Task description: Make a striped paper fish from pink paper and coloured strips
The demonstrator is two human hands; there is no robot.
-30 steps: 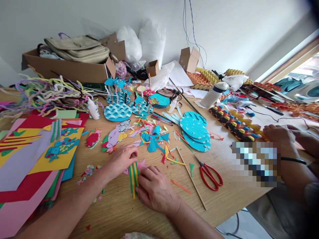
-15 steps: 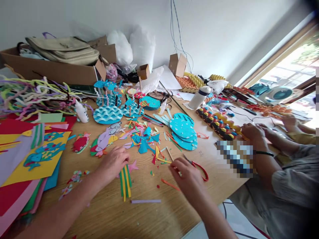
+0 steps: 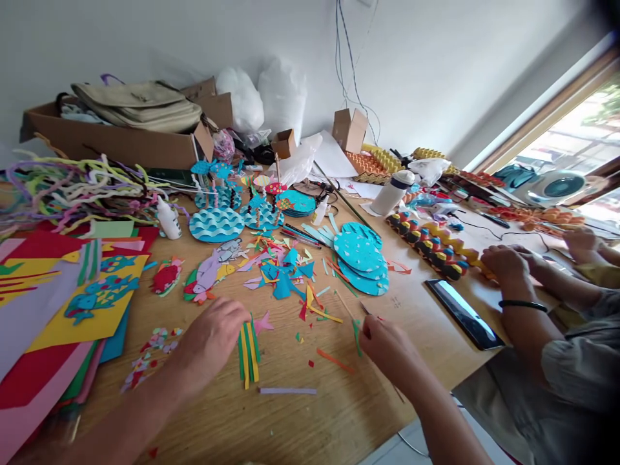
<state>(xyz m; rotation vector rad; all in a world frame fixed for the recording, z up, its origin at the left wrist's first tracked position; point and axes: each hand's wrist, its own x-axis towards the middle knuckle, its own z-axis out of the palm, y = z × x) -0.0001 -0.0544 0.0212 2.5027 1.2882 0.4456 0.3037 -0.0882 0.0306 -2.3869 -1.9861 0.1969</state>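
Note:
My left hand (image 3: 220,332), fingers pinched, holds the top of a green-and-yellow striped paper piece (image 3: 250,354) close to the table. A pink paper star (image 3: 264,323) lies just right of that piece. My right hand (image 3: 391,349) is curled over the red-handled scissors (image 3: 367,309), whose blades show beyond the fingers while the handles are mostly covered. What those fingers grip is hidden. A green paper strip (image 3: 357,338) is at the right fingertips, and a thin wooden stick (image 3: 345,305) runs under that hand. A lilac strip (image 3: 287,391) lies between my forearms.
Blue paper scraps (image 3: 281,284), paper fish (image 3: 167,276) and blue discs (image 3: 359,250) lie farther in. Coloured paper sheets (image 3: 43,381) are stacked left. A glue bottle (image 3: 168,218) stands behind. At right are a phone (image 3: 462,315) and a co-worker's hands (image 3: 506,261).
My right hand has moved right, from above the stick onto the scissors' handles, uncovering the green strip. My left hand still pinches the striped paper. The view has shifted slightly.

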